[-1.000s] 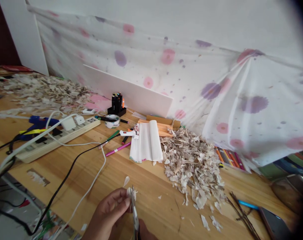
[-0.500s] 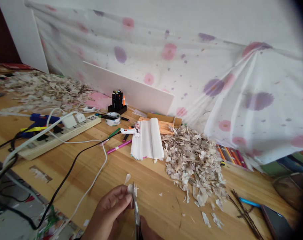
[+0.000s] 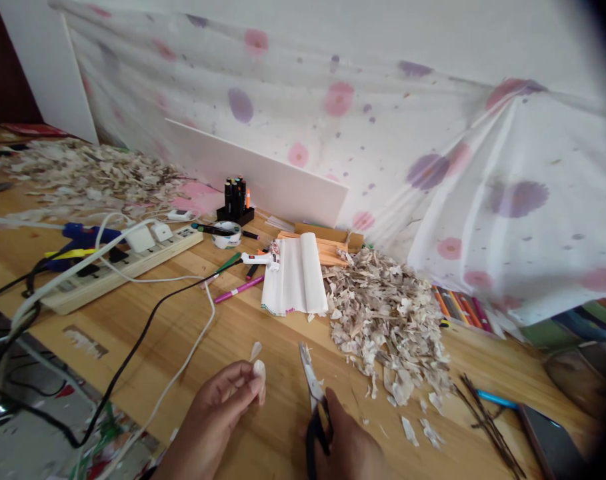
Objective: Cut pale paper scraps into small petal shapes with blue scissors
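Head view: the left hand (image 3: 233, 402) pinched a small pale piece (image 3: 259, 368); the right hand (image 3: 350, 443) held scissors (image 3: 311, 383) clear of it.
Left grip was narrow, thumb against fingers, piece at the tips over the tabletop (image 3: 283, 343); right grip was closed round the handles. Judged partway: cutting seemed paused, the piece not yet put down, and how much trimming was left couldn't be told. Counts: one scissors, one pinched piece (layers unclear), one petal-shaped scrap (image 3: 255, 351) just beyond the left fingertips (held or lying, couldn't tell), two flake heaps, the right heap (image 3: 387, 313) and far-left heap (image 3: 97, 173), flakes too many to count; one power strip (image 3: 143, 262), one tape roll (image 3: 229, 244), one phone (image 3: 553, 440).
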A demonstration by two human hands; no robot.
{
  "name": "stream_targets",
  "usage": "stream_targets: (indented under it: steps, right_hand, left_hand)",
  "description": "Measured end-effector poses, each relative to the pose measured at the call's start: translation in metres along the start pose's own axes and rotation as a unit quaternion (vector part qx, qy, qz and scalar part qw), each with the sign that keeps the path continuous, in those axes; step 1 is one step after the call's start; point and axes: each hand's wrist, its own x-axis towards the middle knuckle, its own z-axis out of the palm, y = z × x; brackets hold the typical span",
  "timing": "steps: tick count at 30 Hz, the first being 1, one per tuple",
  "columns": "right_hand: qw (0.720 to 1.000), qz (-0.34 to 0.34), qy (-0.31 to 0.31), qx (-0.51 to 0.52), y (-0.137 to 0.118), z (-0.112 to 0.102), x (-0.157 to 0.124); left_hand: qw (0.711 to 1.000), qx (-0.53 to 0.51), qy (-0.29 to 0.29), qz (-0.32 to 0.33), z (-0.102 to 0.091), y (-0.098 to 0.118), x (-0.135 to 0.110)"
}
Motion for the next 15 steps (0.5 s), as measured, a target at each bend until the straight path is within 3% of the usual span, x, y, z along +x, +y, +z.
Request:
stream_targets:
  steps: [2,8,15]
  right_hand:
    - [0.999,-0.017,-0.01,-0.05,0.009,-0.002,0.009]
    - [0.996,-0.061,-0.005,-0.068,0.025,-0.004,0.019]
    - [0.997,-0.073,0.027,-0.003,0.013,-0.015,0.028]
  left_hand:
    - [1.0,0.014,-0.008,0.003,-0.003,-0.002,0.0]
    - [0.995,0.088,-0.029,0.023,-0.009,-0.004,0.0]
    - [0.992,0.114,-0.044,0.013,-0.002,-0.002,-0.005]
